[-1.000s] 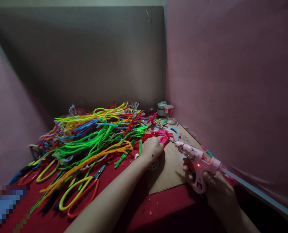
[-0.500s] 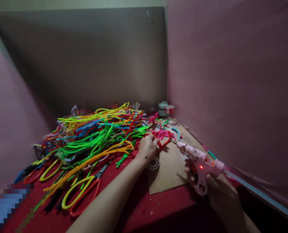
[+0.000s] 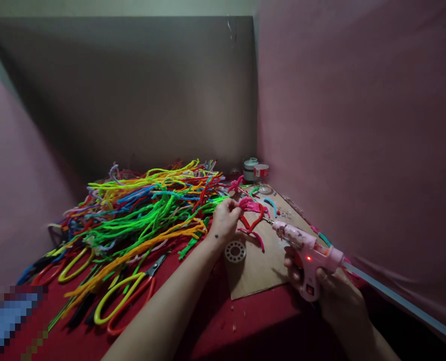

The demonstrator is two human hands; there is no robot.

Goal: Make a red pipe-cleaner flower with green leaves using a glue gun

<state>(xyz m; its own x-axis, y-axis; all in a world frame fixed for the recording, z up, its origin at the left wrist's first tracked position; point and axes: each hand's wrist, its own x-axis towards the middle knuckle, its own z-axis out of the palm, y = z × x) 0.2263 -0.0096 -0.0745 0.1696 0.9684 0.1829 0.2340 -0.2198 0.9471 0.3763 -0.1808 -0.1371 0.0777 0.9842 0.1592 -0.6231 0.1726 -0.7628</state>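
My left hand [image 3: 225,220] is closed on a red and pink pipe-cleaner heart shape [image 3: 252,219], held up just above the cardboard sheet [image 3: 262,265]. My right hand [image 3: 333,293] grips a pink hot glue gun [image 3: 307,253] with a lit red lamp, its nozzle pointing left at the heart shape's right side, close to it. A glue stick [image 3: 399,301] sticks out behind the gun. A small white round spool [image 3: 235,251] lies on the cardboard below my left hand.
A big pile of coloured pipe cleaners [image 3: 140,210] covers the red table [image 3: 245,326] at left. Scissors with yellow and red handles [image 3: 127,296] lie in front of it. Small jars [image 3: 256,169] stand in the back corner. Pink walls close in on both sides.
My left hand has lifted the red and pink shape off the cardboard, uncovering the white spool. The glue gun has stayed almost in place.
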